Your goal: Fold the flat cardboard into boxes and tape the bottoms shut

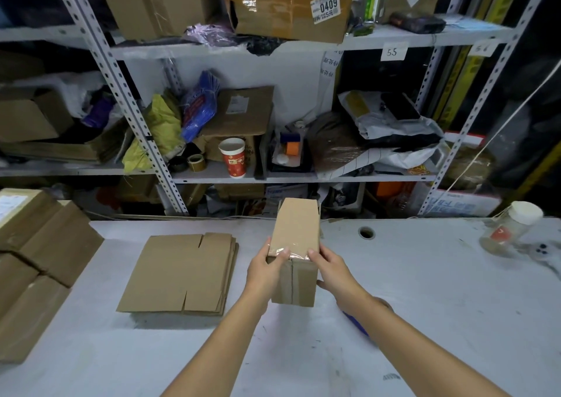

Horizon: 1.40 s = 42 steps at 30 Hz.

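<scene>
Left hand (267, 270) and right hand (331, 270) clamp the cardboard box (296, 229) mid-frame; thumbs should press its clear tape (288, 251) flat.

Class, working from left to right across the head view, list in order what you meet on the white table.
In order: stacked closed boxes → pile of flat cardboard → left hand → folded box, held up between both hands → right hand → jar with white lid.
</scene>
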### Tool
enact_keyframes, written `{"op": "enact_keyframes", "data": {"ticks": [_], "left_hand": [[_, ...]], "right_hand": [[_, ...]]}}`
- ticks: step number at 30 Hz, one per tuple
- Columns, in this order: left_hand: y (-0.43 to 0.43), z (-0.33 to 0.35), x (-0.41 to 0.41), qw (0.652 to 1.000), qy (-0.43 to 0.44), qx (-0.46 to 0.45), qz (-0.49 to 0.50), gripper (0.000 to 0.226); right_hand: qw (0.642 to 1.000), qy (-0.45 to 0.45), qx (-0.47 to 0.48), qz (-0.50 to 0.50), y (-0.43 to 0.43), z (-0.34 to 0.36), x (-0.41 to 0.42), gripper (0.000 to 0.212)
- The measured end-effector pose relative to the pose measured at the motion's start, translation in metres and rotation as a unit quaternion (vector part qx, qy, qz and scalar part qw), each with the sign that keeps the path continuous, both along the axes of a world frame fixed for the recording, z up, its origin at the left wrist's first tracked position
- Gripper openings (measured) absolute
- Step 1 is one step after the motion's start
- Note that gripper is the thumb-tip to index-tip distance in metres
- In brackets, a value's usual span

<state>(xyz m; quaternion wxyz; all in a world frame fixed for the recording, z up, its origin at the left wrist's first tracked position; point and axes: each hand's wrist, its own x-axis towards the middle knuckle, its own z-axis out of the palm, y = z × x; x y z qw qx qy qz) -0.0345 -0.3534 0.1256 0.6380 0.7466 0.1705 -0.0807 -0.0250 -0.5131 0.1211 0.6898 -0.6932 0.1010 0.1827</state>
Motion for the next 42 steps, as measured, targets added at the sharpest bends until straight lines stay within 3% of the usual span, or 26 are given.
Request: {"op": "enact_keyframes", "data": {"ticks": [7, 15, 22, 27, 34, 42], "left_hand": [[0.013, 0.002, 0.003, 0.994, 0.045, -0.079, -0.054, 0.03], [0.005, -0.009, 0.001, 0.996, 0.03, -0.079, -0.022, 0.033], [-0.006, -0.022, 0.006, 0.999, -0.043, 0.008, -0.03, 0.028], [-0.004, -0.023, 0.003, 0.998, -0.04, 0.007, -0.044, 0.027], [0.006, -0.02, 0.004, 0.999, -0.015, -0.021, -0.019, 0.022], [0.009, -0.02, 0.005, 1.0, -0.008, -0.028, -0.004, 0.031]], "right_hand": [[1.0, 0.011, -0.01, 0.01, -0.024, 0.002, 0.006, 0.026], [0.998, -0.012, -0.049, 0.024, -0.022, -0.008, 0.008, 0.028], [0.995, -0.047, -0.083, 0.029, -0.012, -0.009, 0.014, 0.034], [0.996, -0.042, -0.075, 0.028, -0.012, -0.011, 0.012, 0.024], [0.996, -0.042, -0.061, 0.047, -0.011, -0.006, 0.01, 0.029], [0.995, -0.038, -0.067, 0.062, -0.008, -0.004, 0.011, 0.038]]}}
